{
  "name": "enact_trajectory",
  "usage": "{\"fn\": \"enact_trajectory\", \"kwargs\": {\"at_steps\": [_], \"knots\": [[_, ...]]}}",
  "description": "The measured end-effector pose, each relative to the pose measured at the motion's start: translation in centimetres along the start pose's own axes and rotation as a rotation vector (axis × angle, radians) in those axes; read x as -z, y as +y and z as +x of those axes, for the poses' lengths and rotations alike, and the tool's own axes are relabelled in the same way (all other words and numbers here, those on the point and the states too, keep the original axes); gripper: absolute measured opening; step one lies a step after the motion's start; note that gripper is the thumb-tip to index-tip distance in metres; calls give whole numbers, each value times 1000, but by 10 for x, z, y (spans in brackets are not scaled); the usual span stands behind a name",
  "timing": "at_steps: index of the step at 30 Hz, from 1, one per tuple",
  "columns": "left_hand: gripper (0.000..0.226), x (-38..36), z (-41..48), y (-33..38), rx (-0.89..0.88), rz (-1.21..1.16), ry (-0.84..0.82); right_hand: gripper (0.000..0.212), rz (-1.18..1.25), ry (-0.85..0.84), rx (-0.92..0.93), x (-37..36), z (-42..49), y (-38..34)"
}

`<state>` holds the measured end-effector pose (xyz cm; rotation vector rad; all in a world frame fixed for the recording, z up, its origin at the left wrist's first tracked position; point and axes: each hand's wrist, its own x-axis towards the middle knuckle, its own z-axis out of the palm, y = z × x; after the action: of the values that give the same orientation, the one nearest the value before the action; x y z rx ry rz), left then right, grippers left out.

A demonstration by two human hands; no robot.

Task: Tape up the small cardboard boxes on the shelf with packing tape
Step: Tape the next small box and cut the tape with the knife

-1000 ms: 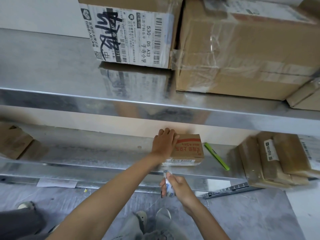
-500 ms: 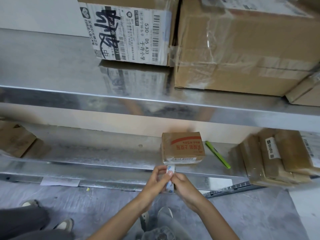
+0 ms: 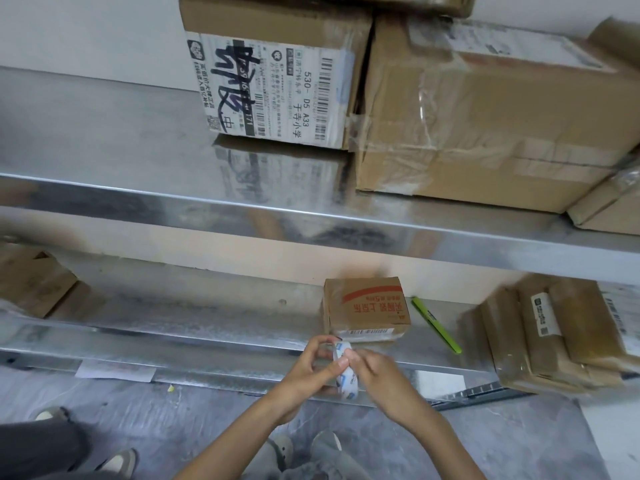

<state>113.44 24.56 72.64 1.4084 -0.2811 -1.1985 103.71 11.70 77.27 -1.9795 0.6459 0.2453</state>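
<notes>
A small cardboard box [image 3: 365, 308] with red print stands on the lower metal shelf [image 3: 207, 327], near its front edge. Just in front of the box, both hands hold a roll of packing tape [image 3: 344, 372] seen edge-on. My left hand [image 3: 311, 372] curls its fingers round the roll's left side, thumb at the top. My right hand [image 3: 384, 379] grips the roll from the right. Neither hand touches the box.
A green pen [image 3: 436, 323] lies right of the small box. Taped parcels [image 3: 554, 330] are stacked at the lower shelf's right end, a brown box [image 3: 31, 278] at its left. Large cartons [image 3: 467, 109] fill the upper shelf [image 3: 173, 199]. Another person's shoes [image 3: 117, 462] stand at lower left.
My left hand left the top of the small box and came down to the tape roll, joining my right hand there. The box stays in place.
</notes>
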Motion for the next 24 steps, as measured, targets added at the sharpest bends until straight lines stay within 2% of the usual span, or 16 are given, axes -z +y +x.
{"fn": "enact_trajectory", "kwargs": {"at_steps": [1, 3, 4, 5, 6, 8, 10, 12, 14, 19, 24], "knots": [[62, 0, 0, 0, 5, -17, -6, 46, -119, 154, 52, 7, 0, -2], [55, -1, 0, 1, 21, -41, -7, 27, -215, 431, 202, 24, 7, -6], [49, -1, 0, 2, 31, -40, -7, 13, -343, 530, 314, 32, 15, -5], [41, 0, 0, 2, 39, -37, -8, 12, -505, 557, 395, 37, 26, -3], [33, 1, 1, 2, 51, -39, -9, 25, -638, 505, 436, 38, 37, 1], [25, 3, 2, 1, 70, -67, -3, 47, -736, 280, 412, 33, 58, 12], [23, 3, 4, 1, 74, -130, 23, 55, -747, 144, 329, 27, 71, 15], [23, 5, 8, 1, 67, -177, 65, 60, -740, 143, 292, 20, 79, 15], [19, 6, 12, 2, 63, -170, 97, 55, -735, 166, 247, 14, 83, 13], [26, 11, 16, 8, 131, -174, 82, 75, -764, 262, 265, 6, 92, 22], [27, 15, 14, 7, 102, -172, 36, 51, -707, 240, 268, 9, 89, 24]]}}
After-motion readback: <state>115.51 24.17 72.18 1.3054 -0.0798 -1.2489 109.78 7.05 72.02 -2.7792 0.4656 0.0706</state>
